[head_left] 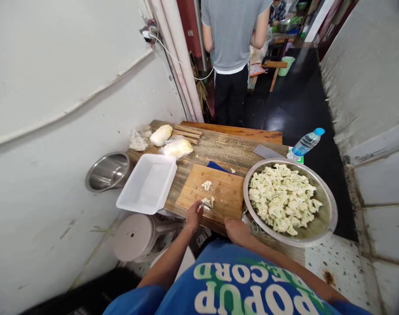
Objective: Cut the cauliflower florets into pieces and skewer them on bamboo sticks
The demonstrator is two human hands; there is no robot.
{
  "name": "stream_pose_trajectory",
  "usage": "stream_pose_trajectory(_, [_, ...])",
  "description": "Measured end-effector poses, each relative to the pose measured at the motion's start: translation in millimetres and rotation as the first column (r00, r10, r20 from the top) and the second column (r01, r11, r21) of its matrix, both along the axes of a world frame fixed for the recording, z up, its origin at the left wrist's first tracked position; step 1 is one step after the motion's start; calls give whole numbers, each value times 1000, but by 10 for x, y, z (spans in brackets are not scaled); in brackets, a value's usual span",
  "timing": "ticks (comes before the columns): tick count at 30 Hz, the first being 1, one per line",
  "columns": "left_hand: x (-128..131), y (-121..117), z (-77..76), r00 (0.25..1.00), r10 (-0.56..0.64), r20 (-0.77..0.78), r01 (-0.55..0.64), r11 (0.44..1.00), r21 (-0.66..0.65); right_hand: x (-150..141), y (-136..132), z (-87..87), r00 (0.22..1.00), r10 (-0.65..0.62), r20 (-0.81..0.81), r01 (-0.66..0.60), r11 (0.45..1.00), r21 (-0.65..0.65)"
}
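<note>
Steel basin point(331, 223): parked big and wide at the right end of the table point(215, 142), heaped with cauliflower florets point(284, 197), bare metal showing along the right side.
Cutting board point(191, 181): lying at the near edge of the table, just left of the basin, dotted with pale crumbs.
Left hand point(195, 215): right in close at the board's near edge, fingertips pinching a small cauliflower piece point(206, 202)!
Right hand point(237, 229): facing it from the near right corner of the board, fingers curled closed round a knife point(218, 214), handle hidden, thin blade aimed towards that same piece.
Loose floret point(206, 185): sitting just beyond the pinched piece, around the middle of the board.
Blue object point(219, 166): peeking out past the board's far edge, mostly covered.
Water bottle point(307, 143): blue-capped, over at the table's far right corner, close behind the basin.
White tub point(143, 181): set along the left edge.
Cabbages point(161, 135): two up at the far left corner, one in clear plastic, wooden sticks point(188, 133) alongside.
Co-worker point(232, 39): standing beyond the far edge, grey shirt, back turned.
</note>
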State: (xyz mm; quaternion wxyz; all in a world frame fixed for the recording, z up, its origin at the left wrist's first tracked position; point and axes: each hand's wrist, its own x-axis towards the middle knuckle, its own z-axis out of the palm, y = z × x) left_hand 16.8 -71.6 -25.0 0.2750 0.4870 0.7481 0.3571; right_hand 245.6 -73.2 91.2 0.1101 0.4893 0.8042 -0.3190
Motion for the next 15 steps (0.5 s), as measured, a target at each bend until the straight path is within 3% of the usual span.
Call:
stream_pose_trajectory(4, [-24, -20, 38, 1000, -10, -7, 10, 1000, -4, 3, 90, -14, 1000, -5, -28, 5, 1000, 7])
stream_pose_trajectory(9, [-131, -52, 103, 998, 53, -45, -52, 998, 36, 161, 125, -168, 994, -81, -75, 78, 996, -39])
stream_pose_trajectory(15, [-157, 180, 210, 995, 25, -98, -26, 1000, -10, 358, 74, -240, 970, -229, -85, 227, 973, -34])
